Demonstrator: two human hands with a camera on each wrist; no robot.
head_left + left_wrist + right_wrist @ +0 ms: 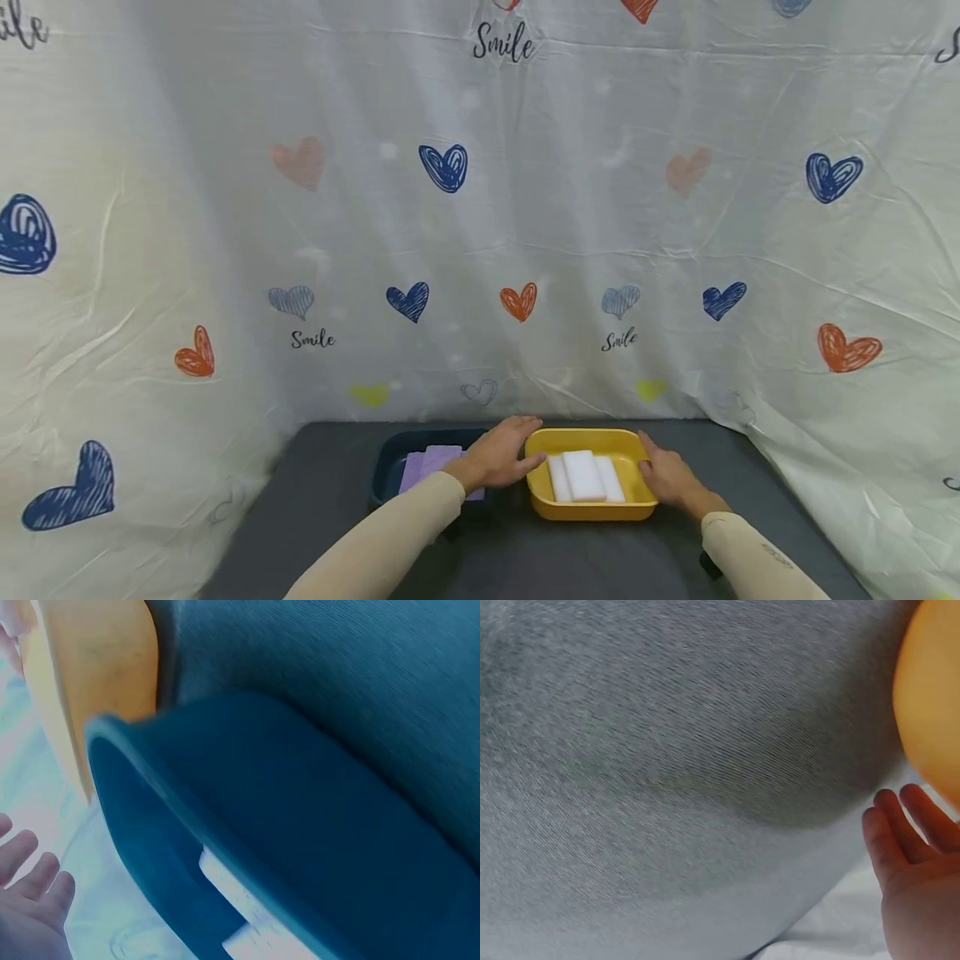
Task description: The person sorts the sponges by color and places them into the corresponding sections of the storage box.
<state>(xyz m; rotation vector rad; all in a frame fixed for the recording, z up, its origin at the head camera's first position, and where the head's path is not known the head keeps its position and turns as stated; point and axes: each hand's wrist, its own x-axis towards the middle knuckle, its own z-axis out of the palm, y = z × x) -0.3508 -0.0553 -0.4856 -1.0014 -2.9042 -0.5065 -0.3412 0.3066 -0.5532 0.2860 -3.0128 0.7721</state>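
A yellow plastic basin (592, 511) holds several white rectangular sponge-like blocks (583, 475). My left hand (501, 454) is at the basin's left rim, its thumb reaching to the edge. In the left wrist view the other fingers (30, 881) are spread and held off the dark basin. My right hand (670, 477) is at the right rim, thumb by the edge. Its fingers extend loosely beside the yellow wall (934, 697) in the right wrist view. Left of the yellow basin stands a dark blue basin (384, 467) with purple blocks (431, 461), partly hidden by my left forearm.
Both basins stand on a dark grey cloth-covered table (555, 558). A white curtain (480, 217) printed with hearts and "Smile" hangs behind the table and along both sides. The two basins are close together.
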